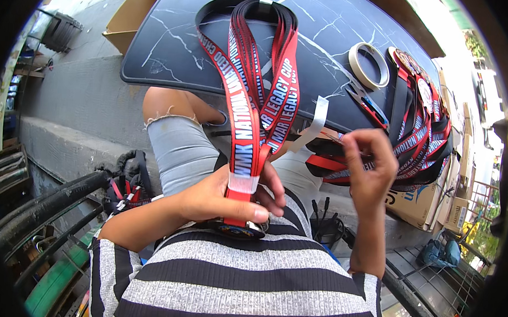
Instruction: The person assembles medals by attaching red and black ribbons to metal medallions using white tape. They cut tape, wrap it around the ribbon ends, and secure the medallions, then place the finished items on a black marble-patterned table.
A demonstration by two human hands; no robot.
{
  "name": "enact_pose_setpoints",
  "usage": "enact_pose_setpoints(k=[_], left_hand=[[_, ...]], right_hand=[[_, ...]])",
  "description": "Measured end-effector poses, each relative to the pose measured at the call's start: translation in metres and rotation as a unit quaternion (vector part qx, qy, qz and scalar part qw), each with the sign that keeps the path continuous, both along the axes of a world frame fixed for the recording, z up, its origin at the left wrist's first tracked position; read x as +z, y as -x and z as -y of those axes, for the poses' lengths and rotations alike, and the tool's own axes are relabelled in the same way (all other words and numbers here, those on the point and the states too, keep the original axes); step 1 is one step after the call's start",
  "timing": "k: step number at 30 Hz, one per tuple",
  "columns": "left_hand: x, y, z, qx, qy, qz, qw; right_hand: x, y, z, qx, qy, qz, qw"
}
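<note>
My left hand (pixel 221 205) is closed around a bundle of red and black printed medal ribbons (pixel 245 130), low in front of my striped shirt. A pale strip of tape (pixel 242 184) wraps the ribbons just above my thumb. Under that hand a round medal (pixel 236 230) shows in part. The ribbons' looped far ends lie on the dark table, with another pale band (pixel 265 5) at the top. My right hand (pixel 372 169) is raised to the right, thumb and forefinger pinched; what lies between them is unclear. Beside those fingertips, a whitish tape strip (pixel 312 127) hangs at the table edge.
The black marble-patterned table (pixel 174 47) carries a roll of tape (pixel 369 66), scissors (pixel 368 107) and a heap of medals with ribbons (pixel 419 132) at its right. Cardboard boxes (pixel 419 205) stand beyond the heap. Dark metal rails (pixel 54 201) run at the left.
</note>
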State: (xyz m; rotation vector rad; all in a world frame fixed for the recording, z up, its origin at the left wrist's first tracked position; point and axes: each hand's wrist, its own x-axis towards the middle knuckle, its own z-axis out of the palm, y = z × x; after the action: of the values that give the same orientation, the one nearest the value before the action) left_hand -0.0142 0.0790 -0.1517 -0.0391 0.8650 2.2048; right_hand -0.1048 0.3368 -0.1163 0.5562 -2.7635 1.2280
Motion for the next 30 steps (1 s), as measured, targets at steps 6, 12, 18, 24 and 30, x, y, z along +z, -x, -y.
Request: enact_pose_setpoints(k=[6, 12, 18, 24, 30], left_hand=[[-0.016, -0.015, -0.004, 0.081, -0.054, -0.087, 0.991], [-0.011, -0.024, -0.006, 0.107, 0.032, -0.004, 0.994], [0.001, -0.024, -0.011, 0.155, 0.063, -0.027, 0.985], [-0.004, -0.022, -0.013, 0.145, 0.041, -0.021, 0.988], [-0.007, -0.021, -0.009, 0.09, 0.076, -0.092, 0.989]], right_hand=[[-0.076, -0.035, 0.039, -0.122, 0.306, 0.191, 0.925], [-0.084, -0.037, 0.042, -0.115, 0.432, 0.24, 0.862], [-0.034, -0.024, 0.028, -0.03, 0.405, 0.236, 0.883], [0.021, -0.032, 0.028, 0.183, 0.337, 0.308, 0.87], [0.018, -0.028, 0.047, 0.206, 0.227, 0.391, 0.868]])
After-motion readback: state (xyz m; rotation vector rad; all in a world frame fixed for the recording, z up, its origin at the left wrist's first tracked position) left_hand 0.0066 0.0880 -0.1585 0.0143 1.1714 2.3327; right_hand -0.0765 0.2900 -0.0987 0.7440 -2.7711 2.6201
